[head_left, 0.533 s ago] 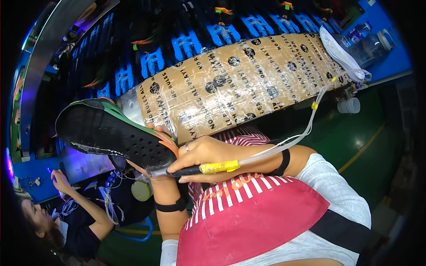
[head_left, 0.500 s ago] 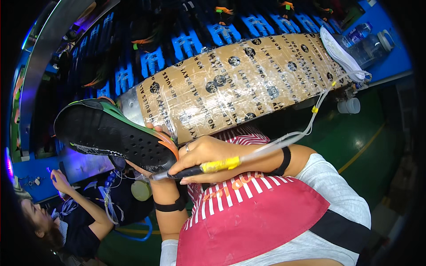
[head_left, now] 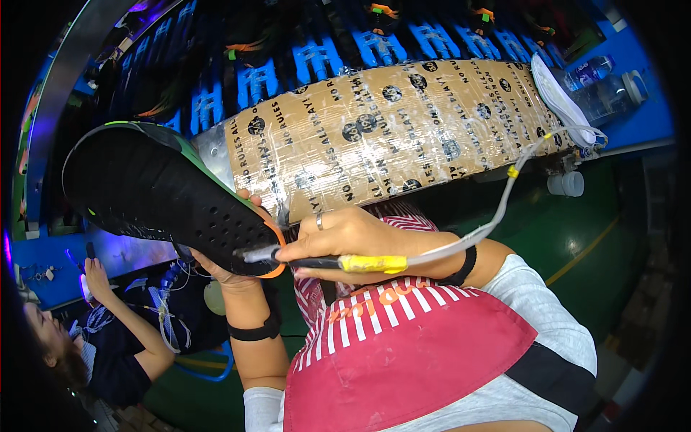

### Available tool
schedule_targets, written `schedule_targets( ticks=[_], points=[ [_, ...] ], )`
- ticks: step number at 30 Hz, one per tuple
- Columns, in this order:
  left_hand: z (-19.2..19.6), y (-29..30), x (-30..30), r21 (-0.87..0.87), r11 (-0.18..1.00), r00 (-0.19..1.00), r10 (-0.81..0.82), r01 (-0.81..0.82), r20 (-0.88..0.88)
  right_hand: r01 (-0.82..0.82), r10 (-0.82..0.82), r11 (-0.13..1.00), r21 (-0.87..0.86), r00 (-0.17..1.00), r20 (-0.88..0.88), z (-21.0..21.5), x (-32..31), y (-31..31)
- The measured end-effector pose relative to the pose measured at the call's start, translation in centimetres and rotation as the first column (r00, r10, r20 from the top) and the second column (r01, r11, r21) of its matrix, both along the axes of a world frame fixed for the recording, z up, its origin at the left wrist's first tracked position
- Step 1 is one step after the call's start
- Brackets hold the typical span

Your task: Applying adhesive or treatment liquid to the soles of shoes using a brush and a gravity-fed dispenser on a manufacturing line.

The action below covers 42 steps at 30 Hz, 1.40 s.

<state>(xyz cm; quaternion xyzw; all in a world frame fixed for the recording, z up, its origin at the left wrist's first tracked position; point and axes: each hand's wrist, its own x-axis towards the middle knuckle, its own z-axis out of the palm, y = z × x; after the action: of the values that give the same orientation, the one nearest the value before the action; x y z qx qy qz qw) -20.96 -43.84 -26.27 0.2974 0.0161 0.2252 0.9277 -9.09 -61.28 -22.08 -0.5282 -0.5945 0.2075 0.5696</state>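
Note:
A shoe (head_left: 162, 191) with green and orange edges is held sole up at the left, its black underside facing me and small holes dotting one end. My left hand (head_left: 224, 273) grips that end from below, fingertips showing at its far edge. Between the fingers of my right hand (head_left: 353, 237) is a glue brush (head_left: 371, 263) with a black handle and yellow tape. Its whitish tip lies against the black underside, near the orange rim. From the brush's back end a clear tube (head_left: 475, 236) runs up to the right.
Cardboard under clear film (head_left: 360, 137) covers the bench ahead. Beyond it stand several blue holders (head_left: 317, 61). A white sole-shaped piece (head_left: 560, 101), a plastic jug (head_left: 612, 101) and a hanging cup (head_left: 566, 184) are at the right. Lower left, a co-worker's hand (head_left: 97, 279) is raised.
The shoe has shifted left and tipped more toward me. My right hand has moved the brush tip up from the shoe's lower edge onto the black underside.

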Motion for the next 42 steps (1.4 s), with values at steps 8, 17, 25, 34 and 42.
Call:
schedule_targets(
  ticks=[8, 17, 25, 34, 42],
  points=[
    [0.5, 0.1, 0.0, -0.021, 0.991, 0.991, -0.127, 0.129, 0.044, -0.135, 0.145, 0.986, 0.096, 0.984, -0.102, -0.5, 0.0, -0.2],
    [0.3, 1.8, -1.2, 0.101, 0.995, 0.965, 0.025, 0.001, -0.262, -0.196, 0.195, 0.980, 0.038, 0.980, 0.037, -0.6, 0.6, -0.8],
    [1.5, 2.4, -0.6, 0.174, 0.960, 0.940, -0.159, 0.218, -0.301, -0.173, 0.163, 0.984, 0.028, 0.962, 0.218, -0.9, 0.7, -0.6],
    [4.8, 1.8, 0.6, 0.260, 0.881, 0.822, -0.212, 0.394, -0.529, -0.146, 0.139, 0.989, 0.007, 0.956, 0.258, -1.4, 1.1, -0.6],
    [5.8, 1.4, 1.1, 0.228, 0.869, 0.763, -0.227, 0.440, -0.606, -0.121, 0.110, 0.992, 0.019, 0.951, 0.290, -1.5, 1.2, -0.6]
  ],
)
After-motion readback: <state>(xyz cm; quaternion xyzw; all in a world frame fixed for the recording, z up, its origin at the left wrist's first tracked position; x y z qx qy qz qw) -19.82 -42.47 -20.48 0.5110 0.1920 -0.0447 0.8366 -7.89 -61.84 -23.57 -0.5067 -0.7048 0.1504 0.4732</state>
